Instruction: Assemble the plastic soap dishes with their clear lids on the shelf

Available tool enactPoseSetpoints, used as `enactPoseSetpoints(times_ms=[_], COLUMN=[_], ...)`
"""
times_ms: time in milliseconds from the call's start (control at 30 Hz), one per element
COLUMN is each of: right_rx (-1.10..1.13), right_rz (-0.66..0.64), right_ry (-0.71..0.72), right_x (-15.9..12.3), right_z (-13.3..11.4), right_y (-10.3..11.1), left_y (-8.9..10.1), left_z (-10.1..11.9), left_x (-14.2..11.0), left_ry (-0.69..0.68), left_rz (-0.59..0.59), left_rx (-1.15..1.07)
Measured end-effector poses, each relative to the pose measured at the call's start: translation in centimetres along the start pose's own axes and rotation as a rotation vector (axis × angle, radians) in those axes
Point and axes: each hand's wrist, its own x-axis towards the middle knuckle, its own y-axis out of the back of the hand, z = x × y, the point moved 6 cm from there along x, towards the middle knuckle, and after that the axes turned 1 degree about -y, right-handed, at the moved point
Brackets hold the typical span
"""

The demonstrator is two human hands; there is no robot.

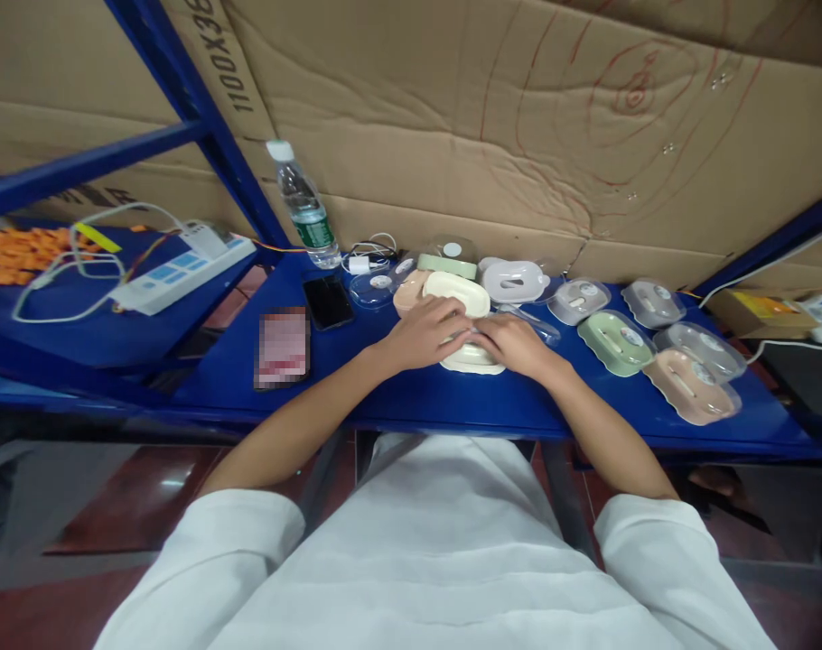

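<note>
Blue bench [397,397], cardboard [397,135] behind. Cream box [473,361] front centre, partly under left hand [425,332] and right hand [518,343]; fingers bunched, grip unclear. Likely unfinished. Rightward, green box [628,359] and peach box [688,390] already clear-covered, look done.

"What does the person have on?"
"A white shirt [417,551], with soft creases running across its front, well back from the fingers [489,336]."
"And the sleeves?"
"Both white, short and loose. The left sleeve [661,537] and right sleeve [245,533] end near the elbows, leaving bare forearms between their wide openings and the fingers."
</note>
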Motion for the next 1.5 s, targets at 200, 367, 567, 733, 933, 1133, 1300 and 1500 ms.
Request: enactPoseSetpoints(times_ms=[200, 367, 567, 733, 933, 1133, 1300, 1500], right_rx=[0.019, 0.022, -0.003, -0.003, 0.019, 0.212, 0.688, 0.500], right_rz=[0.230, 0.311, 0.322, 0.333, 0.390, 0.543, 0.636, 0.769], right_ry=[-0.193, -0.248, -0.265, -0.335, -0.418, -0.407, -0.447, -0.307], right_x=[-0.5, -0.6, -0.5, -0.6, -1.0, -1.3, -1.1, -0.9], right_z=[3.3, 4.7, 5.2, 5.5, 5.6, 5.2, 6.3, 7.5], right_y=[1.6, 2.0, 1.7, 2.0, 2.5, 3.0, 2.3, 5.6], left_y=[-3.2, -5.2, -2.0, 0.5, 1.0, 2.0, 3.3, 5.3], left_z=[5.7, 6.0, 3.2, 0.9, -0.7, -1.5, -1.8, -4.6], left_x=[-0.9, -1.3, -0.4, 0.1, 0.0, -0.1, -0.1, -0.9], left_ry=[-0.257, -0.273, -0.169, -0.072, -0.011, 0.026, 0.065, 0.211], left_rz=[-0.206, -0.343, -0.191, -0.022, 0.086, 0.272, 0.505, 0.781], left_rx=[0.043, 0.113, 0.036, -0.021, -0.080, -0.148, -0.392, -0.375])
